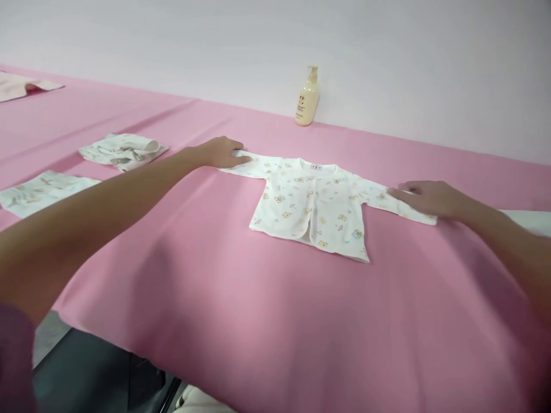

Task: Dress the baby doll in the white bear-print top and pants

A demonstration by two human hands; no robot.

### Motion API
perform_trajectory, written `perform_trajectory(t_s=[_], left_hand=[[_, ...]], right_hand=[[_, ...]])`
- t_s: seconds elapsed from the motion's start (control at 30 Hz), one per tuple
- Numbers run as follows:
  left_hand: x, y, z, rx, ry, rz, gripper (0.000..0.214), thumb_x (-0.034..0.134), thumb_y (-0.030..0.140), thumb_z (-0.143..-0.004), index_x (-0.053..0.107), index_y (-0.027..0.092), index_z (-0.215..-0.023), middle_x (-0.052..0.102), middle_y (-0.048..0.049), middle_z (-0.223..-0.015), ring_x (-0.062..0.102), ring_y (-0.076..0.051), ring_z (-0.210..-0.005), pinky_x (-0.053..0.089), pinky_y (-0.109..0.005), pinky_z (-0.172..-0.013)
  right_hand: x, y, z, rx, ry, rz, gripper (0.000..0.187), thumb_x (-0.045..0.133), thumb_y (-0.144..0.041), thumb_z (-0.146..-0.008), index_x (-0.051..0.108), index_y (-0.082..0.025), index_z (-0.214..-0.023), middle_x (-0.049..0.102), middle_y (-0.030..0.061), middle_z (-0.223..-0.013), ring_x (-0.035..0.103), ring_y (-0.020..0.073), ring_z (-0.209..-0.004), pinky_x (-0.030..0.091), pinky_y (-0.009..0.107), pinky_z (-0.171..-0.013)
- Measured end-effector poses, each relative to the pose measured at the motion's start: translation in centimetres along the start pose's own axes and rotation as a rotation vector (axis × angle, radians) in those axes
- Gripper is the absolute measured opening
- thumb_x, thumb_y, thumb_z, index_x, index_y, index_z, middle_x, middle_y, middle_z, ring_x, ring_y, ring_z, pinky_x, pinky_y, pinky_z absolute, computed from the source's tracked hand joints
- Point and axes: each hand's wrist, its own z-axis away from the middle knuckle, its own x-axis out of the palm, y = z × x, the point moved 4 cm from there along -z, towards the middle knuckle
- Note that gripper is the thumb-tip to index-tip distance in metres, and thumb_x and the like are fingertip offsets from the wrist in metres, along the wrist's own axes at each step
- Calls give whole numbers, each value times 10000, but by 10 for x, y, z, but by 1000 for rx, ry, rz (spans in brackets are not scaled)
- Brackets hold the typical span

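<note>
A small white baby shirt with coloured prints lies flat and spread out on the pink table cover, sleeves stretched to both sides. My left hand rests on the end of its left sleeve, fingers curled over the cuff. My right hand lies on the end of the right sleeve, fingers extended flat and slightly blurred.
A cream pump bottle stands at the back by the white wall. Two folded printed cloths lie at the left. Another pale cloth lies at the far left corner. A white item lies at the right edge.
</note>
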Motion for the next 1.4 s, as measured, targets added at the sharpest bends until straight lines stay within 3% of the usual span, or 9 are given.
perform_trajectory(t_s=[0.1,0.23,0.37,0.43,0.53,0.67,0.83,1.07,1.4], left_hand=[[-3,-22,8,-53,25,-38,637,476,769,-955,746,253,-1214,724,-73,-979,655,-359,-1080,477,-464,-1024],[-12,-3,13,-79,191,-131,429,485,530,-1095,683,170,-1218,694,-102,-1140,553,-298,-1114,383,-549,-1146],[-26,57,37,3,324,-113,312,437,353,-1125,610,180,-1319,586,-153,-1451,471,-335,-1316,370,-538,-1142],[-28,100,62,230,321,69,304,462,398,-1111,639,191,-1246,645,-151,-1339,555,-318,-1219,417,-495,-1073],[-17,163,105,566,111,323,376,564,577,-1045,669,225,-1126,707,-114,-1173,642,-301,-1070,454,-470,-962],[8,208,145,652,-23,308,490,671,724,-915,653,244,-1015,714,-121,-1064,657,-331,-999,437,-482,-913],[19,214,153,676,24,251,525,651,766,-892,618,246,-962,714,-145,-1043,645,-355,-1008,414,-481,-903],[18,209,144,658,-19,263,305,579,545,-952,630,246,-978,747,-117,-1012,670,-315,-954,418,-414,-810],[17,202,142,415,49,349,203,581,424,-913,578,226,-954,740,-80,-918,639,-240,-767,412,-355,-685]], right_hand=[[-3,31,7,146,-145,39,512,571,-787,-920,779,-331,-1026,776,106,-1313,696,416,-1107,526,565,-886],[-13,3,19,134,40,164,332,599,-582,-944,694,-273,-1020,772,163,-1222,678,400,-1093,518,548,-921],[-25,-91,65,-181,301,218,261,599,-419,-904,640,-235,-1084,731,198,-1225,626,438,-1192,479,577,-996],[-25,-137,99,-277,247,-6,255,615,-506,-930,620,-278,-1044,744,114,-1116,680,341,-974,526,488,-840],[-15,-192,148,-373,89,-161,346,627,-656,-953,600,-316,-1014,717,74,-1009,662,305,-839,510,460,-721],[9,-221,178,-454,-47,-225,431,664,-718,-935,556,-303,-985,698,100,-1041,650,338,-905,498,471,-734],[23,-216,172,-479,-30,-301,485,690,-733,-912,541,-274,-961,681,108,-1034,625,319,-916,477,442,-743],[16,-219,175,-468,-58,-270,316,564,-578,-1024,534,-275,-938,663,63,-919,584,264,-788,428,413,-694],[15,-233,173,-463,51,-132,272,561,-406,-993,421,-256,-815,635,46,-801,521,222,-679,335,361,-620]])
